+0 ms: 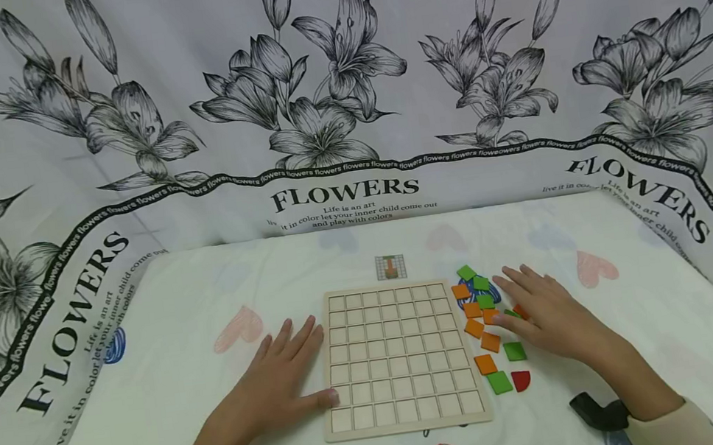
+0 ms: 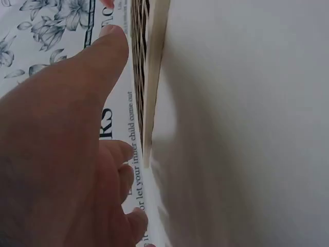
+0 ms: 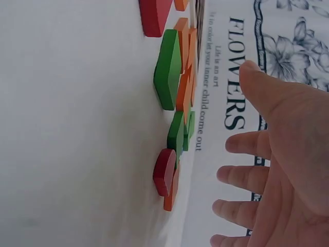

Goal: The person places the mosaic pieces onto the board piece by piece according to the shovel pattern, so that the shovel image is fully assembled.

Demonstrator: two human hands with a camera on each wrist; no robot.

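Note:
A wooden grid board (image 1: pixel 408 427) lies flat on the cloth, its square cells bare. My left hand (image 1: pixel 273 388) is at its left side, fingers spread and the thumb tip over the left rim. In the left wrist view the thumb stretches beside the board's edge (image 2: pixel 156 62). To the right of the board lie loose orange tiles (image 1: pixel 485 365), green tiles (image 1: pixel 515 351) and a red rounded piece (image 1: pixel 521 380). Over the right part of this pile hovers my right hand (image 1: pixel 555 320), fingers apart and holding nothing, partly hiding some pieces. A red piece (image 3: pixel 164 172) shows near it in the right wrist view.
A small pattern card (image 1: pixel 391 267) lies just behind the board. The table cloth (image 1: pixel 201 375) is white with printed hearts, and a flower-printed curtain (image 1: pixel 354 200) hangs behind. Black wrist mounts (image 1: pixel 602 413) sit at both wrists.

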